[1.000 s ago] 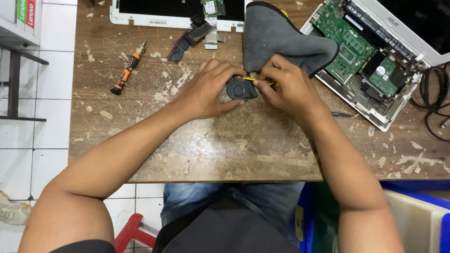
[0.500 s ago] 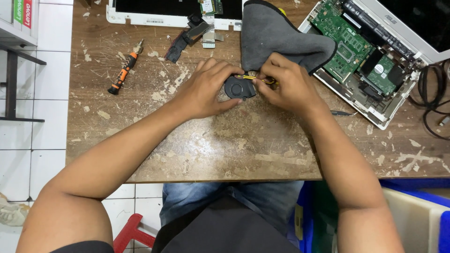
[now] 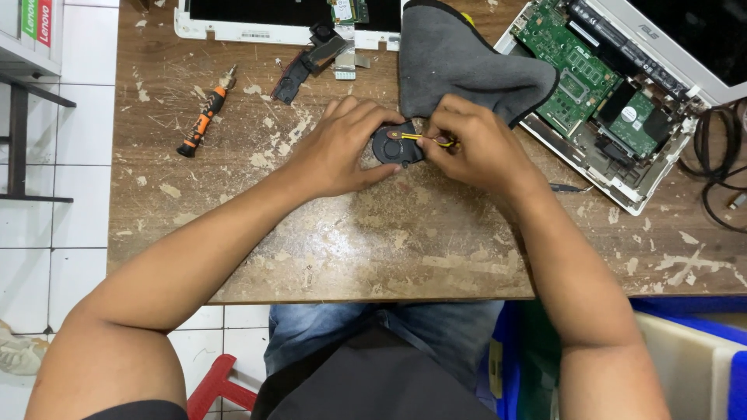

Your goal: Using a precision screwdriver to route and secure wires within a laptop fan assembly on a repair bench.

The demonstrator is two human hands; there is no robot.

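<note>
A small round black cooling fan [image 3: 395, 146] lies on the worn wooden table [image 3: 327, 241], just below a grey cloth pouch [image 3: 459, 58]. My left hand [image 3: 338, 148] grips the fan's left side and holds it down. My right hand [image 3: 475, 148] pinches a thin tool with a yellow shaft [image 3: 424, 139], whose tip points left onto the fan's top. Part of the fan is hidden under my fingers.
An opened white laptop with a green circuit board [image 3: 599, 78] lies at the right, black cables [image 3: 720, 155] beyond it. An orange-and-black screwdriver [image 3: 205, 113], a black bracket part [image 3: 307, 62] and a white laptop panel [image 3: 257, 19] lie at the back. Blue bins [image 3: 700, 350] stand below the table's edge.
My hands and the fan have stayed together on the same spot; only slight finger shifts on the thin tool are visible, along with a small camera shift.
</note>
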